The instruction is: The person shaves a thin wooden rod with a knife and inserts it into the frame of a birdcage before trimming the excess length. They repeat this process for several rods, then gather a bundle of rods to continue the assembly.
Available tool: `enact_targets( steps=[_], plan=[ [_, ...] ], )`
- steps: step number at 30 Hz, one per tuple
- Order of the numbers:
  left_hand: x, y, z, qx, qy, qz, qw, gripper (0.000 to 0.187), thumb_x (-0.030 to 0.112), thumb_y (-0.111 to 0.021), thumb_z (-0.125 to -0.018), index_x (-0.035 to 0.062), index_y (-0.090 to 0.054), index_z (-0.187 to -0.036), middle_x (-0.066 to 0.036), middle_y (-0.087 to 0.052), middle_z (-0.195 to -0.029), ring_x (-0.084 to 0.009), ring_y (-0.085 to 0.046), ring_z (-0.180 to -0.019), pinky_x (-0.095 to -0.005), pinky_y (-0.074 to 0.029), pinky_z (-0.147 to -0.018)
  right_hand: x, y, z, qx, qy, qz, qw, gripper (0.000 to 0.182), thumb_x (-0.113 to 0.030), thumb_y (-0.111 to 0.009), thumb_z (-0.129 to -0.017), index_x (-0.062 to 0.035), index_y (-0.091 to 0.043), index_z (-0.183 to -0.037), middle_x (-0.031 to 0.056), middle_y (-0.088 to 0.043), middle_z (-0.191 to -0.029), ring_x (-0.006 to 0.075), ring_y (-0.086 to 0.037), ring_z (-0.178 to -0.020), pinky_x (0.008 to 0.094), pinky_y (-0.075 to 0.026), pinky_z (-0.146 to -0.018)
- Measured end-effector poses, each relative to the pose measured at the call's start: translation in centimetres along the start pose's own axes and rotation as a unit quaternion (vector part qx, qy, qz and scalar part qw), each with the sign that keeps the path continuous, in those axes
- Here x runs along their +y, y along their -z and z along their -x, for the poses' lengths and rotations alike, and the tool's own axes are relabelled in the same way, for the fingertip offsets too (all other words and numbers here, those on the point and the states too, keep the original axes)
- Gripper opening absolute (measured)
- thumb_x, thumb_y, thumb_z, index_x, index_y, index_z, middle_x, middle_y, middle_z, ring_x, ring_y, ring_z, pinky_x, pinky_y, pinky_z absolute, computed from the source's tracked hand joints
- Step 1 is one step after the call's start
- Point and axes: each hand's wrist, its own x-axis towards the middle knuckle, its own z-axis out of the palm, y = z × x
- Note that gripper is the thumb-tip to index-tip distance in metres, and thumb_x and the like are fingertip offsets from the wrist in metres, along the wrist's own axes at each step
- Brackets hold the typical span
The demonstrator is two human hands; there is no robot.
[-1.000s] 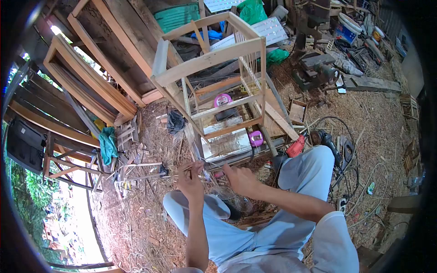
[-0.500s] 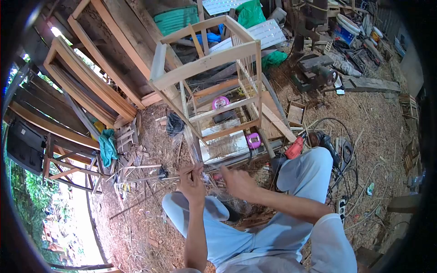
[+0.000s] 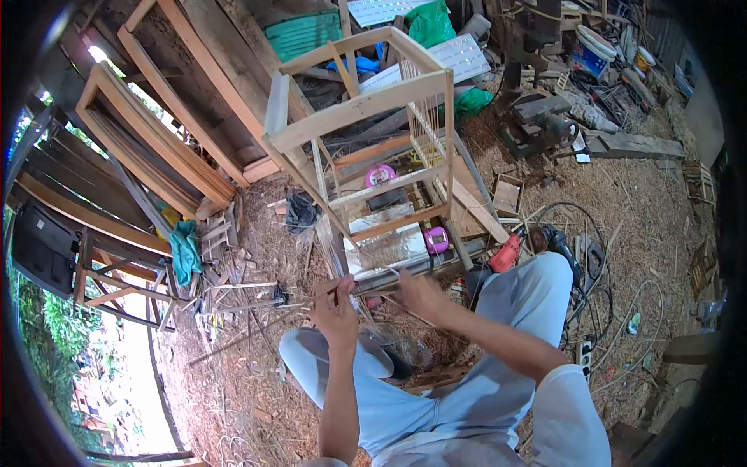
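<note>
My left hand [image 3: 336, 317] is raised over my knees, its thumb and fingers pinched together around something small and thin. Facing it, my right hand [image 3: 422, 296] has its fingers curled in, with the thumb side toward the left hand; what it grips is too small to make out. Just beyond both hands stands a bare wooden frame [image 3: 358, 117], box-shaped, with thin upright rods [image 3: 422, 128] along its right side. A white board [image 3: 387, 247] lies at its foot, with a pink-purple round object [image 3: 380, 176] and a purple tape measure [image 3: 436, 240] close by.
A red power tool [image 3: 506, 253] and black cables lie by my right knee. Long curved wooden frames [image 3: 148, 148] lean at the left. A small open wooden box [image 3: 508, 194] sits right of the frame. Thin sticks and shavings cover the ground.
Both hands have shifted slightly to the right, the right hand also a little nearer its knee. The wooden frame appears slightly farther right in view.
</note>
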Motion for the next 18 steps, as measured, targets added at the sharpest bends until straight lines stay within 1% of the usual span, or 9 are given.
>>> enact_targets(
  steps=[3,4,8,10,11,14,16,17,18],
  plan=[
    [-0.3,0.0,0.2,-0.001,0.025,-0.004,1.000,0.007,0.001,-0.057,-0.087,-0.0042,-0.054,-0.090,-0.011,-0.065,-0.079,-0.0152,-0.065,-0.077,-0.0245,-0.051,-0.068,-0.2,1.2,-0.7,-0.043,-0.041,0.007,0.998,0.024,-0.009,-0.043,-0.082,0.0033,-0.045,-0.103,0.0262,-0.061,-0.077,0.0430,-0.061,-0.072,0.0528,-0.049,-0.065],
    [-0.7,0.0,0.2,0.003,0.029,0.001,1.000,0.007,0.002,-0.057,-0.087,-0.0038,-0.054,-0.089,-0.011,-0.065,-0.079,-0.0145,-0.065,-0.075,-0.0238,-0.051,-0.067,0.2,0.1,-0.5,0.023,0.013,0.017,1.000,0.023,-0.008,-0.043,-0.082,0.0029,-0.046,-0.102,0.0250,-0.061,-0.074,0.0425,-0.061,-0.070,0.0512,-0.050,-0.062],
    [-1.2,-0.1,0.1,0.017,0.027,0.011,0.999,0.006,0.002,-0.057,-0.087,-0.0031,-0.054,-0.088,-0.011,-0.065,-0.079,-0.0145,-0.065,-0.074,-0.0243,-0.051,-0.067,-0.6,0.5,0.3,0.030,-0.010,0.017,0.999,0.022,-0.012,-0.044,-0.083,0.0024,-0.047,-0.100,0.0237,-0.061,-0.072,0.0415,-0.062,-0.068,0.0493,-0.050,-0.060],
    [-1.3,-0.2,0.0,0.029,0.022,0.011,0.999,0.007,0.003,-0.057,-0.088,-0.0027,-0.054,-0.086,-0.011,-0.065,-0.079,-0.0146,-0.065,-0.074,-0.0247,-0.051,-0.068,-0.4,1.1,0.7,0.034,-0.014,0.020,0.999,0.022,-0.020,-0.044,-0.089,-0.0001,-0.050,-0.097,0.0245,-0.059,-0.067,0.0431,-0.060,-0.063,0.0519,-0.049,-0.058],
    [-1.4,-0.3,0.1,0.029,0.021,0.014,0.999,0.007,0.003,-0.057,-0.088,-0.0027,-0.054,-0.086,-0.011,-0.065,-0.079,-0.0146,-0.065,-0.074,-0.0247,-0.051,-0.068,-0.2,1.5,0.6,0.036,-0.015,0.023,0.999,0.022,-0.020,-0.044,-0.089,-0.0001,-0.050,-0.097,0.0245,-0.059,-0.067,0.0431,-0.060,-0.063,0.0519,-0.049,-0.058],
    [-1.4,-0.1,0.3,0.031,0.008,-0.003,0.999,0.008,0.003,-0.057,-0.088,-0.0031,-0.054,-0.086,-0.011,-0.065,-0.081,-0.0146,-0.065,-0.075,-0.0248,-0.051,-0.067,0.4,2.9,0.2,0.011,0.000,0.054,0.998,0.028,-0.024,-0.051,-0.086,0.0025,-0.052,-0.093,0.0220,-0.060,-0.068,0.0395,-0.062,-0.063,0.0482,-0.051,-0.060],
    [-0.8,-0.1,-0.1,0.050,0.047,0.032,0.997,0.008,0.003,-0.057,-0.088,-0.0037,-0.053,-0.085,-0.011,-0.064,-0.081,-0.0146,-0.064,-0.075,-0.0249,-0.050,-0.067,0.6,4.2,-0.5,0.042,0.026,0.017,0.999,0.028,-0.025,-0.056,-0.083,0.0028,-0.057,-0.082,0.0217,-0.060,-0.066,0.0401,-0.061,-0.063,0.0480,-0.050,-0.062],
    [-0.5,0.1,-0.2,0.051,0.046,0.032,0.997,0.008,0.003,-0.057,-0.088,-0.0037,-0.053,-0.085,-0.011,-0.064,-0.081,-0.0146,-0.064,-0.075,-0.0249,-0.050,-0.067,0.3,4.6,-0.7,0.043,0.028,0.017,0.999,0.028,-0.025,-0.056,-0.083,0.0028,-0.057,-0.082,0.0217,-0.060,-0.066,0.0401,-0.061,-0.063,0.0480,-0.050,-0.062],
    [-0.2,0.2,-0.2,0.046,0.043,0.043,0.997,0.008,0.003,-0.058,-0.087,-0.0032,-0.053,-0.085,-0.011,-0.064,-0.081,-0.0147,-0.064,-0.074,-0.0250,-0.050,-0.067,-0.2,5.1,-0.7,0.046,0.055,-0.044,0.996,0.027,-0.024,-0.058,-0.081,0.0028,-0.058,-0.078,0.0217,-0.060,-0.066,0.0404,-0.061,-0.064,0.0479,-0.050,-0.063]
  ],
)
